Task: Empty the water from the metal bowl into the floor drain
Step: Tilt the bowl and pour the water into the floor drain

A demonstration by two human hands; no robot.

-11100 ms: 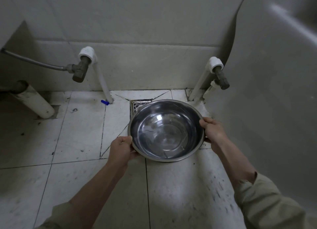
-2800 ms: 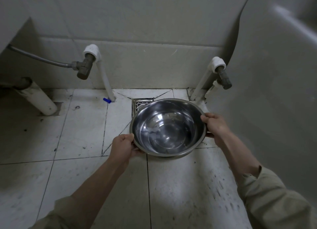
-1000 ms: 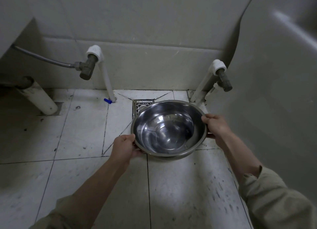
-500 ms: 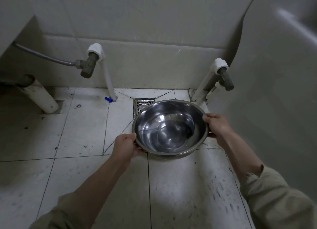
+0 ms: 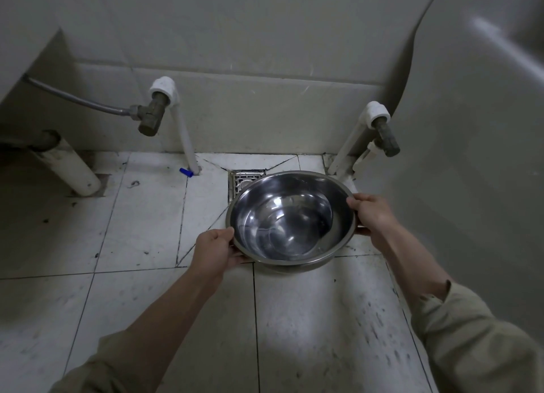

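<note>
Metal bowl (image 5: 290,218), holding shallow water, held over the tiled floor (image 5: 147,216); in this view its far rim covers part of the floor drain (image 5: 243,180). Left hand (image 5: 213,252) and right hand (image 5: 369,216): each grip clamped on the rim, at opposite sides. Beyond, a left white pipe (image 5: 184,133) and a right white pipe (image 5: 350,145), each with a valve, flank the drain; a small blue piece (image 5: 186,172) lies at the left pipe's foot.

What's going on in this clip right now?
A person holds a metal bowl above a tiled floor: the left hand grips its near-left rim, the right hand its right rim. The bowl covers part of the floor drain and has some water in it. No pouring shows yet.
</note>
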